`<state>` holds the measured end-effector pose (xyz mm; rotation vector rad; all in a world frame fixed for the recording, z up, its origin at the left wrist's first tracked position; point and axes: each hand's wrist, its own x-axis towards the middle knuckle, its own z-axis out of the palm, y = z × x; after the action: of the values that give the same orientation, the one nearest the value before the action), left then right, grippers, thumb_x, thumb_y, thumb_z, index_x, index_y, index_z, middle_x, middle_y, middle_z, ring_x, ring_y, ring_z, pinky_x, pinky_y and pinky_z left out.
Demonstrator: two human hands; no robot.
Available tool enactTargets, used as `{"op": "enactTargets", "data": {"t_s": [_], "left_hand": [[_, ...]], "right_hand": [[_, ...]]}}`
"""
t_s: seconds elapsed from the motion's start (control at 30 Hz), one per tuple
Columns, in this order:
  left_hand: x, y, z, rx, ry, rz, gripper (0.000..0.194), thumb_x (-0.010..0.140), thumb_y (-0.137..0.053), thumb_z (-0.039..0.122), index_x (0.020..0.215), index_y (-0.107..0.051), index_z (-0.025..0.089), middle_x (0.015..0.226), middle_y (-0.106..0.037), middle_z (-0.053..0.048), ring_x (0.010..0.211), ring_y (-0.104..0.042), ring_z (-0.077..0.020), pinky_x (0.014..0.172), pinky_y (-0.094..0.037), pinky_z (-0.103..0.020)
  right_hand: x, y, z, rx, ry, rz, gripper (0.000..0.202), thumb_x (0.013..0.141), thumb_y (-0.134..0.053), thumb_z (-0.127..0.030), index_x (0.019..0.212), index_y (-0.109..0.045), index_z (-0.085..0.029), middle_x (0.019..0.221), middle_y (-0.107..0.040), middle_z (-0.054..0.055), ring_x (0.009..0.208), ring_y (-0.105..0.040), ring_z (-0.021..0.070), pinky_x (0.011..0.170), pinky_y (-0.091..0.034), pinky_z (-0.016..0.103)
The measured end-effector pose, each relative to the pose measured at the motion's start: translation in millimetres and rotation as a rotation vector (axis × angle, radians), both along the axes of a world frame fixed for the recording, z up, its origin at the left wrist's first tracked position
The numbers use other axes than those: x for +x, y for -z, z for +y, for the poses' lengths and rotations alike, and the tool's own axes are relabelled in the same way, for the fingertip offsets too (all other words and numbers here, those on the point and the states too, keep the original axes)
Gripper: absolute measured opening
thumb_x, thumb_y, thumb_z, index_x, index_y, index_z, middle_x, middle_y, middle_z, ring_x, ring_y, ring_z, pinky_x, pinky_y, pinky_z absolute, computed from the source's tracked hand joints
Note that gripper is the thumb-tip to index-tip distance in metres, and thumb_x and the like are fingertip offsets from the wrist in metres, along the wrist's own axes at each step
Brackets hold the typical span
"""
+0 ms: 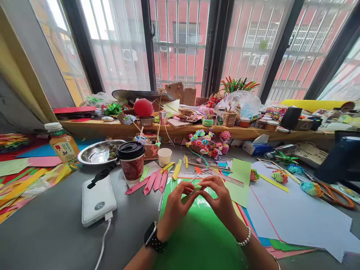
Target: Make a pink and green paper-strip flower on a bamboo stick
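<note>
Both hands meet over a shiny green sheet (194, 232) on the desk. A small light-green piece of folded paper (196, 188) is pinched between them. My left hand (178, 198), with a watch on the wrist, grips its left side between thumb and fingers. My right hand (216, 195), wearing a beaded bracelet, pinches the other side. The fingers partly cover the paper, so its full shape is hidden. Just beyond the hands lie small scissors (197, 172) and a clear ruler (233, 181). Pink folded strips (156, 181) rest to the left of the green sheet.
At left stand a lidded coffee cup (131, 165), a white power bank (98, 200) with cable, a metal bowl (84, 155) and a drink bottle (63, 144). Paper sheets (292, 210), crinkled paper flowers (279, 176) and orange-handled scissors (337, 197) lie right. A paper cup (164, 156) stands ahead.
</note>
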<state>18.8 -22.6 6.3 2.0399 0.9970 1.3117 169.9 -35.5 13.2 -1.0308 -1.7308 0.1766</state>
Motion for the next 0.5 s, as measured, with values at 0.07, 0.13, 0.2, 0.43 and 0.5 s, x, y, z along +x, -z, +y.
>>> {"op": "enactTargets", "data": {"t_s": [0.07, 0.13, 0.2, 0.43, 0.5], "left_hand": [[-0.1, 0.2, 0.3, 0.003, -0.01, -0.001, 0.012, 0.077, -0.055, 0.029, 0.084, -0.05, 0.02, 0.078, -0.059, 0.0, 0.07, -0.061, -0.0126, 0.067, -0.05, -0.026], [-0.2, 1.2, 0.9, 0.008, -0.013, -0.004, 0.013, 0.077, -0.056, 0.028, 0.084, -0.05, 0.019, 0.078, -0.059, 0.0, 0.07, -0.061, -0.0124, 0.066, -0.05, -0.026], [-0.4, 2.5, 1.7, 0.016, -0.005, -0.011, 0.013, 0.076, -0.056, 0.027, 0.084, -0.049, 0.019, 0.078, -0.059, 0.0, 0.071, -0.061, -0.0124, 0.067, -0.05, -0.026], [-1.7, 6.0, 3.7, 0.052, 0.037, -0.034, 0.012, 0.077, -0.056, 0.023, 0.087, -0.05, 0.019, 0.081, -0.058, -0.001, 0.075, -0.058, -0.0122, 0.068, -0.05, -0.025], [-2.1, 6.5, 4.0, 0.082, 0.05, -0.044, 0.011, 0.077, -0.055, 0.021, 0.087, -0.05, 0.019, 0.084, -0.057, -0.002, 0.078, -0.057, -0.0127, 0.068, -0.049, -0.025]], "right_hand": [[-0.6, 0.6, -0.6, 0.002, 0.009, 0.001, 0.008, 0.076, -0.061, -0.025, 0.083, -0.063, -0.022, 0.081, -0.06, 0.004, 0.081, -0.053, 0.0201, 0.071, -0.045, 0.035], [-0.7, 1.5, -0.9, 0.007, 0.014, 0.002, 0.01, 0.076, -0.061, -0.024, 0.085, -0.063, -0.022, 0.081, -0.06, 0.004, 0.081, -0.053, 0.0201, 0.071, -0.045, 0.035], [-0.6, 2.5, -0.9, 0.018, 0.011, 0.006, 0.013, 0.076, -0.061, -0.023, 0.088, -0.064, -0.023, 0.081, -0.06, 0.004, 0.081, -0.053, 0.02, 0.071, -0.045, 0.034], [-1.1, 3.3, -1.1, 0.034, -0.009, 0.01, 0.017, 0.074, -0.062, -0.017, 0.09, -0.063, -0.025, 0.081, -0.059, 0.003, 0.081, -0.052, 0.019, 0.07, -0.044, 0.033], [-1.5, 3.0, -1.6, 0.038, -0.014, 0.012, 0.017, 0.074, -0.062, -0.017, 0.09, -0.063, -0.024, 0.082, -0.059, 0.003, 0.08, -0.052, 0.0187, 0.07, -0.044, 0.032]]}}
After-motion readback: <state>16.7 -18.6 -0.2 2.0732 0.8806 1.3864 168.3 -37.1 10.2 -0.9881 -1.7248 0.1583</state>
